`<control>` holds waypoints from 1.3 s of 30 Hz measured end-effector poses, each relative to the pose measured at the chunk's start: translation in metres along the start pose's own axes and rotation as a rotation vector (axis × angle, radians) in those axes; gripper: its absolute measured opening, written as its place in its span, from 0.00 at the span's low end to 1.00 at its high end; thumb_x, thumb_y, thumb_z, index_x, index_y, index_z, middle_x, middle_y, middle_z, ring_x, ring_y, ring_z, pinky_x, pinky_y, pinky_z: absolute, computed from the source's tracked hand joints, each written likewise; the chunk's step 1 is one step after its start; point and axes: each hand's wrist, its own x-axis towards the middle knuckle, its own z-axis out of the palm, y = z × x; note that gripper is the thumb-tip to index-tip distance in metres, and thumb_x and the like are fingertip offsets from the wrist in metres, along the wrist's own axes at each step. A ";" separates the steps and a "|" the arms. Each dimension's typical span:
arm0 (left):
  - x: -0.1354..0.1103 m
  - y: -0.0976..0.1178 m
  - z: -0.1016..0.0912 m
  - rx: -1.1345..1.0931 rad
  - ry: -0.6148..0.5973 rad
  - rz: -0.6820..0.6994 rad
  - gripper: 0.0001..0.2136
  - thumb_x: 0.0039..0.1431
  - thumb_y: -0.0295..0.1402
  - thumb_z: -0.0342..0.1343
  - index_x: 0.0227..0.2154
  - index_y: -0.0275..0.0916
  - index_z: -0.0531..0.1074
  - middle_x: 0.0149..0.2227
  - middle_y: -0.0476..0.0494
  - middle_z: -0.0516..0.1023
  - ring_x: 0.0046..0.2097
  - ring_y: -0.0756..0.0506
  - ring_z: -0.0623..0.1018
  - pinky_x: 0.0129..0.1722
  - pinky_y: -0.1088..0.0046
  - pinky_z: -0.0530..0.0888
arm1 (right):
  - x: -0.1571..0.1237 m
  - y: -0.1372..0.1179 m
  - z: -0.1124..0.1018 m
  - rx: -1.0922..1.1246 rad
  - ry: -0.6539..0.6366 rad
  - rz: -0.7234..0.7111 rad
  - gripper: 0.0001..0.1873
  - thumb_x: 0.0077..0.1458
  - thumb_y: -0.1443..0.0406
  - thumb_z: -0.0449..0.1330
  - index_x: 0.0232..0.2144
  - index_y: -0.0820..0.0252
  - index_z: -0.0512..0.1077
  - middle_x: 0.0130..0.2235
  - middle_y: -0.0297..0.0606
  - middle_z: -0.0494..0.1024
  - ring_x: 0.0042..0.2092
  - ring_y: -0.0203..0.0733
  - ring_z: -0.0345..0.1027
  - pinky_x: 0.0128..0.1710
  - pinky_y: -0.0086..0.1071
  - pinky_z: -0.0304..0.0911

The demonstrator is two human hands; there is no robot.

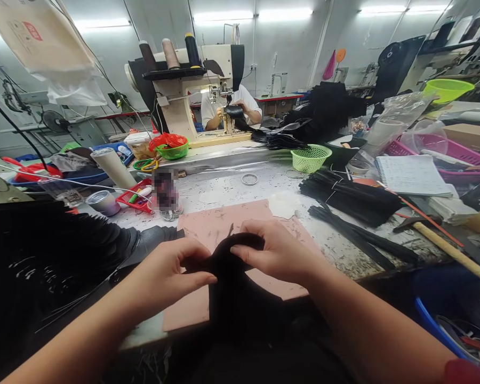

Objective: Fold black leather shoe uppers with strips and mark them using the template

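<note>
A black piece of flexible material [234,266], either leather or fabric, is stretched between my two hands above a pink mat [200,224]. My left hand [180,266] pinches its left edge between thumb and fingers. On the other side, my right hand [270,248] grips the upper right part, thumb on the near face and fingers behind, and the top edge curves into an arch. The lower end hangs toward my body and blends into dark clothing, so its outline there is hidden. A white scrap [284,205] lies at the mat's far right corner.
Stacked black pieces [56,256] crowd the left. Black bundles [348,197], a hammer [444,242] and a notebook [412,173] lie right. Behind stand a green basket [310,158], a glass jar [168,205] and a sewing machine [184,90], where another person's hands [250,109] work.
</note>
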 end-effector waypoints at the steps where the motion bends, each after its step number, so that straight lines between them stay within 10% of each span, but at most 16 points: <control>1: 0.000 0.001 0.000 -0.011 -0.002 -0.010 0.06 0.46 0.35 0.57 0.25 0.39 0.73 0.24 0.51 0.72 0.28 0.50 0.71 0.27 0.77 0.68 | -0.001 -0.001 0.000 -0.005 0.005 -0.008 0.04 0.49 0.66 0.57 0.27 0.63 0.70 0.26 0.34 0.73 0.27 0.35 0.65 0.25 0.26 0.57; 16: -0.010 -0.001 0.015 -0.196 0.221 0.024 0.11 0.48 0.39 0.57 0.19 0.37 0.71 0.18 0.52 0.66 0.21 0.53 0.64 0.18 0.80 0.61 | -0.012 0.002 0.004 0.376 0.063 0.021 0.07 0.50 0.64 0.57 0.27 0.63 0.72 0.25 0.33 0.73 0.27 0.35 0.66 0.24 0.25 0.60; 27: -0.005 0.009 0.004 -0.066 0.066 0.149 0.06 0.51 0.32 0.54 0.32 0.40 0.74 0.30 0.48 0.77 0.33 0.48 0.74 0.34 0.74 0.71 | -0.012 -0.007 0.005 0.088 0.193 -0.181 0.07 0.50 0.69 0.57 0.22 0.61 0.68 0.25 0.33 0.71 0.30 0.35 0.64 0.30 0.28 0.58; 39: -0.009 0.006 0.013 -0.276 0.238 0.050 0.08 0.47 0.37 0.59 0.22 0.37 0.74 0.20 0.49 0.74 0.25 0.50 0.71 0.25 0.77 0.68 | -0.015 -0.007 0.008 0.180 0.235 -0.202 0.10 0.53 0.67 0.56 0.21 0.61 0.67 0.25 0.34 0.69 0.28 0.35 0.63 0.29 0.28 0.57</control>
